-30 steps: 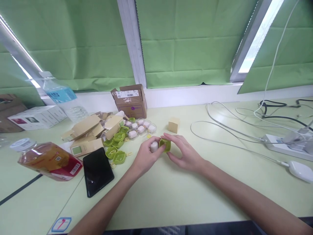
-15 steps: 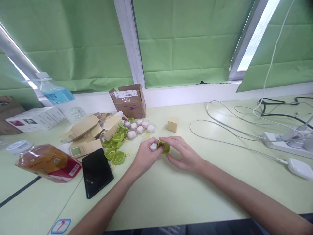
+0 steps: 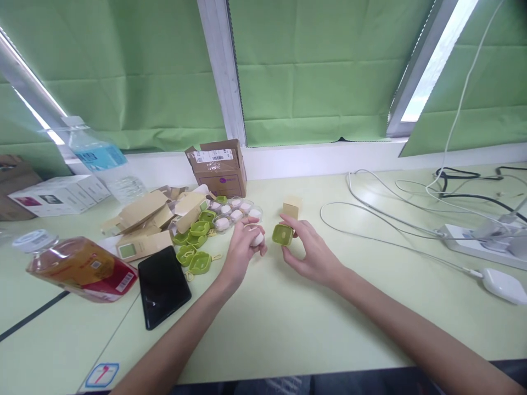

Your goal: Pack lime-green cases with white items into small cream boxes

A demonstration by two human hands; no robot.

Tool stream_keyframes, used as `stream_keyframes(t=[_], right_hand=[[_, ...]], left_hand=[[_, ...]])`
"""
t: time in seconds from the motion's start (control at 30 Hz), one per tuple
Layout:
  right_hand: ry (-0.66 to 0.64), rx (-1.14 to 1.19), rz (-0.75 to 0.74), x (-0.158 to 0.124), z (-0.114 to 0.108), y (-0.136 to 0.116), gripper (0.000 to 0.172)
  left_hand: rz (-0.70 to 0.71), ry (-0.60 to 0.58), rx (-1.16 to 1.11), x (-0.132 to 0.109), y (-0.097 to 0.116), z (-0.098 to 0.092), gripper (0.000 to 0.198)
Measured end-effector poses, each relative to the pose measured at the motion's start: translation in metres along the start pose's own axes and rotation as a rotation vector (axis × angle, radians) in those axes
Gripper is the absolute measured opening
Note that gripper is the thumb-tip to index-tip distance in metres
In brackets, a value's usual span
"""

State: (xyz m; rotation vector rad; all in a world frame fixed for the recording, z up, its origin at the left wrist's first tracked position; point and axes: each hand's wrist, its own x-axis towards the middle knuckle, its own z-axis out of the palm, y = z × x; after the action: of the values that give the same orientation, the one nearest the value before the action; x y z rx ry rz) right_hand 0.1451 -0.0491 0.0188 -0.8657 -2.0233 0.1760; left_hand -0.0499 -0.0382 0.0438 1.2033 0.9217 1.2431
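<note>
My right hand (image 3: 310, 249) pinches a small green square case (image 3: 282, 235) between thumb and fingers, its hollow side turned toward me. Close by on the left, my left hand (image 3: 242, 249) is closed on a small white rounded piece (image 3: 257, 239); its exact kind I cannot make out. The two hands are apart, just above the table. Behind my left hand lies a clear plastic tray (image 3: 236, 213) with several pale round pieces. Several more green cases (image 3: 200, 262) with cord loops lie left of it. A small cardboard box (image 3: 292, 206) stands just beyond my right hand.
Opened cartons (image 3: 142, 216) are heaped at the left, before a brown shipping box (image 3: 218, 170). A black tablet (image 3: 163, 286), a tea-coloured drink bottle (image 3: 82, 269) and a water bottle (image 3: 102, 162) are there too. White cables and a power strip (image 3: 481, 241) occupy the right.
My hands have drawn apart. The green case has turned its hollow side toward me in my right hand, while my left hand has moved slightly left with the white piece.
</note>
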Motion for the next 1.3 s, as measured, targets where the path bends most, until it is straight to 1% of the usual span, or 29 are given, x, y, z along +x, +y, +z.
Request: stream_keyframes(t=[0.07,0.13,0.2,0.3,0.37,0.47,0.53,0.63,0.7,0.77,0.87,1.0,1.17,1.3], right_hand=[[-0.047,-0.010,-0.001,-0.003,0.000,0.007,0.078],[-0.093,-0.006,-0.004,-0.004,0.001,0.011,0.079],[-0.105,0.004,-0.011,-0.005,0.002,0.011,0.079],[-0.074,0.018,-0.017,-0.005,0.006,0.008,0.081],[-0.067,0.020,-0.016,-0.005,0.008,0.006,0.083],[-0.075,0.015,-0.008,-0.006,0.010,0.006,0.085],[-0.068,0.016,-0.011,-0.006,0.010,0.007,0.083],[-0.035,0.010,-0.026,-0.006,0.011,0.009,0.072],[-0.003,-0.008,-0.027,-0.005,0.012,0.010,0.066],[0.021,-0.026,-0.029,-0.005,0.013,0.011,0.064],[0.013,-0.042,-0.038,-0.005,0.014,0.013,0.069],[-0.034,-0.045,-0.035,-0.005,0.015,0.010,0.078],[-0.027,-0.027,-0.011,-0.007,0.017,0.008,0.078],[-0.017,-0.018,0.002,-0.009,0.018,0.011,0.078]], left_hand=[[0.019,0.018,-0.084,0.000,0.005,-0.001,0.036],[0.022,0.034,-0.085,0.000,0.010,-0.002,0.041],[0.016,0.053,-0.035,-0.001,0.011,-0.001,0.044],[0.001,0.067,0.054,-0.001,0.006,-0.001,0.047],[0.020,0.070,0.117,0.000,0.003,0.000,0.052],[0.076,0.099,0.228,0.000,0.001,0.000,0.065],[0.105,0.115,0.285,-0.001,0.002,0.000,0.058],[0.127,0.103,0.349,-0.002,0.002,0.001,0.042],[0.133,0.094,0.339,-0.002,-0.001,0.002,0.040],[0.122,0.087,0.297,-0.003,-0.004,0.004,0.040],[0.103,0.070,0.286,-0.003,-0.008,0.006,0.039],[0.129,0.077,0.357,-0.004,-0.011,0.008,0.035],[0.118,0.084,0.400,-0.005,-0.014,0.008,0.034],[0.155,0.070,0.456,-0.005,-0.013,0.009,0.030]])
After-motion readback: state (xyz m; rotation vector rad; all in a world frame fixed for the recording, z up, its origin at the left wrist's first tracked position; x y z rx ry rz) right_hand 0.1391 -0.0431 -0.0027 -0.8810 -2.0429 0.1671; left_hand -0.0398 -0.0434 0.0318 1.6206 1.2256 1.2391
